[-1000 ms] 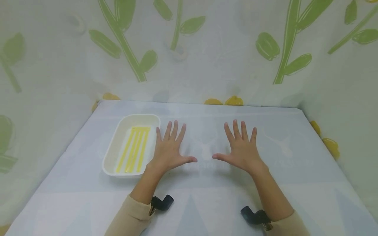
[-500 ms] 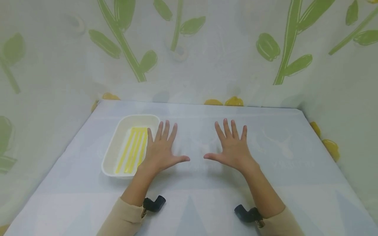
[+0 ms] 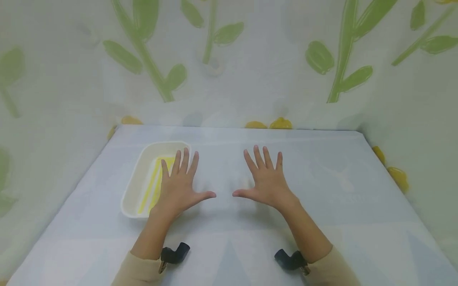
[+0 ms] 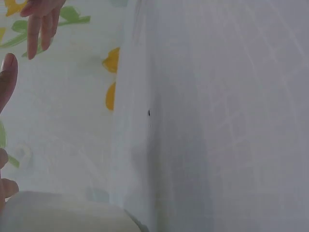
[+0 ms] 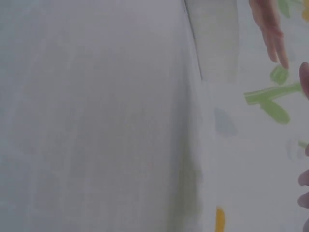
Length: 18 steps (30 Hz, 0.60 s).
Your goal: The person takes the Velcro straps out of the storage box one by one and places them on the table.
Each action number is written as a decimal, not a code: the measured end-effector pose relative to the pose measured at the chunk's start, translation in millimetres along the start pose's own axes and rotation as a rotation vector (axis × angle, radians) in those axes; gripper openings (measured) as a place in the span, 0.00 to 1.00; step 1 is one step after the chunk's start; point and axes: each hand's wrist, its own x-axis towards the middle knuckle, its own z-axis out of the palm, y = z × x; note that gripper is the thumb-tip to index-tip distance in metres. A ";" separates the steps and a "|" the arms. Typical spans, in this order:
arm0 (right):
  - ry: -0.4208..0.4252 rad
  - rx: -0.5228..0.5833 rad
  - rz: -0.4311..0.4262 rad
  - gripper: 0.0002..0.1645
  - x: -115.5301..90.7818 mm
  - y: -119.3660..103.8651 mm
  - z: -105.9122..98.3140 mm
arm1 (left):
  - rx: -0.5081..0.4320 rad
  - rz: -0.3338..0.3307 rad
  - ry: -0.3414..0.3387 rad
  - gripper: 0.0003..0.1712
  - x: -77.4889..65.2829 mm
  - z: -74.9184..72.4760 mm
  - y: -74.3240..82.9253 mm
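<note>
My left hand [image 3: 177, 190] is held palm down with its fingers spread and straight, and it overlaps the right part of a white tray [image 3: 133, 184] in the head view. Yellow strips [image 3: 148, 188] lie inside that tray, partly hidden behind the hand. To the right, my right hand [image 3: 269, 184] is likewise spread flat over the tablecloth, with its thumb pointing at the left thumb. Neither hand holds anything. The tray's pale side [image 4: 67, 212] fills the lower left corner of the left wrist view, and part of the tray [image 5: 215, 41] also appears at the top of the right wrist view.
A pale blue and white cloth [image 3: 340, 206] covers the table. Behind and on both sides hangs a white curtain [image 3: 264, 79] with green leaves and yellow flowers. Small black camera mounts [image 3: 175, 253] sit at both wrists, just past the beige sleeves [image 3: 137, 268].
Both hands have moved to the left, fingers still spread. The left one now covers more of the tray and its yellow strips. The tray has stayed in place; the head view has shifted slightly.
</note>
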 end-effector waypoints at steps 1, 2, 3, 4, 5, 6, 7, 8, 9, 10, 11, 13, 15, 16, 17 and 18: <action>-0.001 0.002 -0.005 0.68 0.9 -2.1 0.7 | 0.004 -0.003 0.006 0.70 -1.5 0.5 -2.9; 0.003 0.003 -0.009 0.68 1.8 -3.9 1.3 | 0.006 -0.006 0.017 0.70 -2.8 0.8 -5.5; 0.007 0.000 -0.014 0.68 2.4 -5.6 1.3 | 0.005 -0.008 0.020 0.70 -4.2 1.4 -7.9; 0.010 -0.002 -0.016 0.68 3.5 -7.7 1.6 | 0.004 -0.008 0.020 0.70 -5.9 1.3 -10.7; 0.014 -0.001 -0.019 0.68 4.4 -9.8 1.8 | 0.002 -0.010 0.019 0.70 -7.7 1.3 -13.5; 0.018 0.000 -0.023 0.68 5.2 -11.9 2.1 | 0.004 -0.013 0.019 0.70 -9.7 1.1 -16.2; 0.020 0.005 -0.025 0.68 5.9 -14.2 2.1 | 0.003 -0.015 0.018 0.70 -11.7 1.0 -18.9; 0.022 0.009 -0.029 0.68 6.5 -16.3 2.5 | 0.001 -0.019 0.020 0.70 -14.0 0.7 -21.4; 0.025 0.013 -0.032 0.68 7.2 -18.8 2.9 | -0.003 -0.023 0.018 0.70 -16.4 0.6 -23.9; 0.027 0.020 -0.033 0.68 7.9 -21.3 3.5 | -0.003 -0.027 0.017 0.71 -18.6 0.2 -26.4; 0.028 0.025 -0.036 0.68 8.5 -24.1 3.9 | -0.004 -0.031 0.017 0.71 -20.9 0.2 -28.8; 0.030 0.027 -0.045 0.68 10.0 -30.0 4.8 | -0.012 -0.035 0.016 0.71 -25.2 -0.8 -32.8; 0.034 0.019 -0.055 0.68 12.1 -36.3 6.1 | -0.019 -0.038 0.015 0.71 -30.3 -2.3 -36.8; 0.035 0.016 -0.060 0.68 12.9 -39.6 6.0 | -0.020 -0.037 0.017 0.71 -32.8 -3.5 -38.5; 0.035 0.014 -0.067 0.68 13.7 -42.9 6.2 | -0.021 -0.035 0.020 0.71 -35.5 -4.7 -40.5; 0.034 0.015 -0.074 0.68 14.5 -46.4 6.1 | -0.017 -0.034 0.026 0.70 -38.3 -5.8 -42.8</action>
